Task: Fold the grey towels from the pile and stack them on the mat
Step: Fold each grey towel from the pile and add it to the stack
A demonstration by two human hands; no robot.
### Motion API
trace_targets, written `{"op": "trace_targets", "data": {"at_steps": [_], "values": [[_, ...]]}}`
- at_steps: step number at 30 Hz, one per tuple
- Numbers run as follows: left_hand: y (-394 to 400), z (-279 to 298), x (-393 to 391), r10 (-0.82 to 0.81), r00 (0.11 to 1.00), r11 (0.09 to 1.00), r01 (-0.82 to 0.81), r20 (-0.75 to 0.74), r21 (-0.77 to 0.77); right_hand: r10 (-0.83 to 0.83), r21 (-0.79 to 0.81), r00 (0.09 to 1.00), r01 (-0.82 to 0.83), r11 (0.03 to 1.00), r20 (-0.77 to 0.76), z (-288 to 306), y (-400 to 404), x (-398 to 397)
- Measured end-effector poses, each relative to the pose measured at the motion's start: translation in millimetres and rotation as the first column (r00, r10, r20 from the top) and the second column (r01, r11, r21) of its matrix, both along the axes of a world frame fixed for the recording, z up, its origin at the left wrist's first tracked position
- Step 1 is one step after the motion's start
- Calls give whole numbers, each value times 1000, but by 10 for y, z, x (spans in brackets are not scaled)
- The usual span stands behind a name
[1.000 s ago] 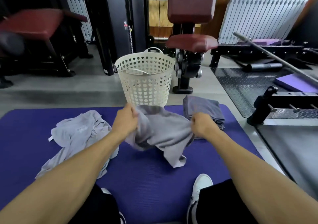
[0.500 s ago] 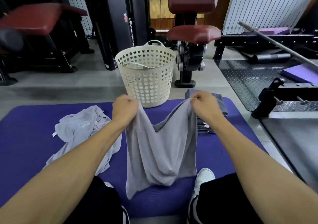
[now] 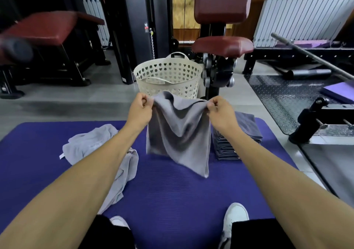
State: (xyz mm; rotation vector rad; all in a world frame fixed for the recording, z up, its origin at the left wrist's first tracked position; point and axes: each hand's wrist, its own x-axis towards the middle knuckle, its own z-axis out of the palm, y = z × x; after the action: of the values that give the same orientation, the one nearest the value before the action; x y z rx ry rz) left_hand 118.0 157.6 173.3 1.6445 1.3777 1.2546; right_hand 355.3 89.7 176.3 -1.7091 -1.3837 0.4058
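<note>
A grey towel hangs in the air above the purple mat. My left hand pinches its top left corner and my right hand pinches its top right corner. The cloth sags between them and its lower right tip hangs just above the mat. A crumpled pile of lighter grey towels lies on the mat to the left, partly under my left forearm. A stack of folded dark grey towels sits on the mat to the right, partly hidden by my right arm.
A cream perforated basket stands on the floor just beyond the mat. Gym machines with dark red pads rise behind it. A black metal plate and bar rack lie to the right. My white shoes rest on the mat's near edge.
Both hands have lifted the towel from a bunch near the mat and raised it farther forward. It now hangs shorter, its bottom swung up off my lap.
</note>
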Motion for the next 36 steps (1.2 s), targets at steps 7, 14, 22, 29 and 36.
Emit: {"op": "trace_targets", "data": {"at_steps": [7, 14, 22, 29, 36], "values": [[-184, -550, -430, 10, 997, 986, -23, -82, -163, 31, -52, 998, -34, 998, -56, -367, -291, -78], [-1016, -1705, -749, -102, 951, 942, -2, -292, -337, 81, -353, 997, -74, 933, 4, -1381, -1059, -73], [-1644, -1866, -741, -273, 898, 921, 141, -345, -362, 156, -509, 985, -99, 855, 71, -1701, -1629, 51], [-1754, -2049, -820, -518, 735, 759, 158, -437, -632, 369, -779, 921, -140, 611, 123, -1867, -1846, 47], [-1416, -1885, -941, -601, 541, 749, 125, -588, -651, 321, -747, 947, -214, 629, -1, -1762, -1483, -87]]}}
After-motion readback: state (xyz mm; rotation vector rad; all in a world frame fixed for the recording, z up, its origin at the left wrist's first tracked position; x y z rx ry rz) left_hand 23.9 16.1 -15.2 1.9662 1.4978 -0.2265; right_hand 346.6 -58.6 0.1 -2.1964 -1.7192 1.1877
